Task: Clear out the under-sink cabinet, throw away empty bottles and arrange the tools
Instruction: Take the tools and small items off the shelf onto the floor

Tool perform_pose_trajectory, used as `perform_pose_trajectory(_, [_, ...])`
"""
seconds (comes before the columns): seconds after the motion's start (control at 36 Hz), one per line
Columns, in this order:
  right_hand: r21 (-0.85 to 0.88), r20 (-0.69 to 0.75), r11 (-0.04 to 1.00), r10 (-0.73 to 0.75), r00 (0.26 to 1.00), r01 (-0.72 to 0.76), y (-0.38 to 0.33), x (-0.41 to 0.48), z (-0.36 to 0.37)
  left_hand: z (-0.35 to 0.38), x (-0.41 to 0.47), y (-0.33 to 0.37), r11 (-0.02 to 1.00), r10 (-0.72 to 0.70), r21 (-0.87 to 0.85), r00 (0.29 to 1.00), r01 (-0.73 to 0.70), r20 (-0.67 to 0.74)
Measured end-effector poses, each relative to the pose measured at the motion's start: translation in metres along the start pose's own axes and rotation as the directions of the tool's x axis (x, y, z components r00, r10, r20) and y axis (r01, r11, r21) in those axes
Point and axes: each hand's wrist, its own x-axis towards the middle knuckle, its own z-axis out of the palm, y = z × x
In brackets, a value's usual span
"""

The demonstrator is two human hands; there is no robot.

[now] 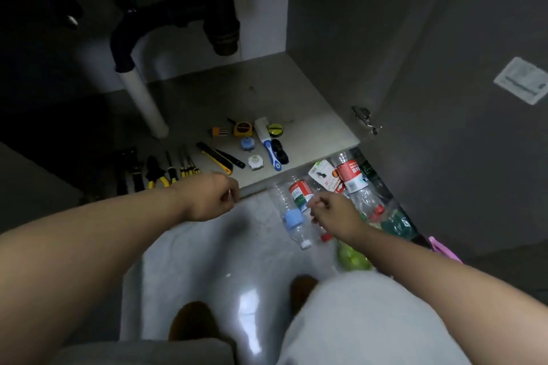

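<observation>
Tools lie in a row along the front of the cabinet floor (281,92): black and yellow pliers (157,175), screwdrivers (186,166), a yellow utility knife (216,158), a tape measure (243,128) and a white and blue brush (268,142). Several plastic bottles lie on the tiled floor below the cabinet edge, among them a red-labelled bottle (301,191) and a clear bottle with a blue label (293,219). My left hand (213,195) hovers curled at the cabinet's front edge, with nothing plainly in it. My right hand (332,213) is curled over the bottle pile, its fingertips beside the red-labelled bottle.
A white drain pipe (145,104) stands on the cabinet floor at the left. The open grey door (444,98) with its hinge (364,118) bounds the right side. A green bag (353,255) and something pink (444,249) lie by the bottles. My knees and feet fill the bottom.
</observation>
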Motion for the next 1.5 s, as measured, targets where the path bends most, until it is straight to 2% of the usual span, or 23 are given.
perform_pose_trajectory(0.14, [-0.125,0.058,0.988,-0.081,0.995,0.088,-0.042,0.077,-0.005,0.004,0.034,-0.028,0.995,-0.034,-0.101,0.998,0.028,-0.057])
perform_pose_trajectory(0.31, [-0.242,0.071,0.97,0.051,0.996,-0.032,-0.057,0.16,0.019,0.025,0.079,-0.045,0.897,-0.157,-0.437,0.972,0.065,-0.176])
perform_pose_trajectory(0.42, [-0.348,-0.012,0.931,0.113,0.993,-0.11,-0.058,0.207,0.039,0.045,0.105,-0.049,0.676,-0.255,-0.733,0.958,0.078,-0.133])
perform_pose_trajectory(0.56, [-0.309,-0.104,0.925,0.199,0.975,-0.222,-0.047,0.236,0.053,0.055,0.121,-0.043,0.375,-0.306,-0.926,0.95,0.053,-0.069])
perform_pose_trajectory(0.64, [-0.155,-0.213,0.954,0.224,0.951,-0.259,-0.044,0.235,0.048,0.055,0.124,-0.039,0.284,-0.298,-0.958,0.954,0.045,-0.044])
perform_pose_trajectory(0.69, [0.047,-0.257,0.984,0.18,0.949,-0.174,-0.046,0.225,0.044,0.055,0.125,-0.036,0.183,-0.31,-0.983,0.95,0.027,-0.032])
perform_pose_trajectory(0.72, [0.121,-0.229,0.988,0.126,0.965,-0.1,-0.049,0.217,0.042,0.054,0.126,-0.034,0.121,-0.321,-0.993,0.947,0.013,-0.027])
perform_pose_trajectory(0.78, [0.229,-0.077,0.973,-0.009,0.997,0.027,-0.055,0.201,0.038,0.053,0.128,-0.03,-0.033,-0.336,-0.999,0.942,-0.018,-0.006])
perform_pose_trajectory(0.83, [0.313,0.11,0.948,-0.106,0.988,0.067,-0.062,0.188,0.035,0.05,0.13,-0.027,-0.152,-0.332,-0.987,0.943,-0.057,-0.003])
perform_pose_trajectory(0.89, [0.366,0.258,0.93,-0.116,0.959,0.013,-0.07,0.181,0.033,0.046,0.13,-0.027,-0.19,-0.343,-0.976,0.939,-0.104,-0.033])
perform_pose_trajectory(0.94, [0.453,0.362,0.883,-0.059,0.93,-0.12,-0.077,0.184,0.029,0.043,0.128,-0.031,-0.155,-0.372,-0.975,0.924,-0.157,-0.09])
perform_pose_trajectory(1.0, [0.498,0.358,0.845,0.005,0.934,-0.196,-0.083,0.195,0.023,0.042,0.124,-0.038,-0.15,-0.399,-0.971,0.91,-0.189,-0.115])
perform_pose_trajectory(1.06, [0.423,0.231,0.895,0.043,0.972,-0.14,-0.085,0.214,0.017,0.043,0.119,-0.047,-0.187,-0.425,-0.963,0.899,-0.196,-0.1])
perform_pose_trajectory(1.08, [0.313,0.128,0.947,0.036,0.991,-0.075,-0.083,0.225,0.014,0.046,0.116,-0.05,-0.191,-0.44,-0.962,0.893,-0.193,-0.092])
perform_pose_trajectory(1.14, [-0.029,-0.055,0.998,-0.056,0.997,0.054,-0.08,0.246,0.012,0.055,0.11,-0.054,-0.165,-0.465,-0.972,0.883,-0.165,-0.071])
perform_pose_trajectory(1.19, [-0.28,-0.066,0.951,-0.159,0.985,0.134,-0.08,0.263,0.014,0.07,0.105,-0.055,-0.146,-0.471,-0.982,0.881,-0.119,-0.037])
perform_pose_trajectory(1.31, [-0.406,0.025,0.905,-0.124,0.992,0.123,-0.081,0.288,0.027,0.107,0.101,-0.049,-0.098,-0.395,-0.994,0.919,-0.04,0.001])
perform_pose_trajectory(1.36, [-0.471,0.066,0.872,-0.12,0.991,0.136,-0.08,0.293,0.035,0.126,0.099,-0.043,-0.121,-0.35,-0.993,0.936,-0.012,0.032])
perform_pose_trajectory(1.44, [-0.495,-0.018,0.865,-0.098,0.995,0.076,-0.075,0.296,0.04,0.15,0.095,-0.036,-0.21,-0.268,-0.978,0.961,0.014,0.071])
perform_pose_trajectory(1.5, [-0.498,-0.106,0.867,-0.069,0.992,0.007,-0.071,0.294,0.039,0.161,0.094,-0.034,-0.278,-0.271,-0.96,0.955,0.038,0.116])
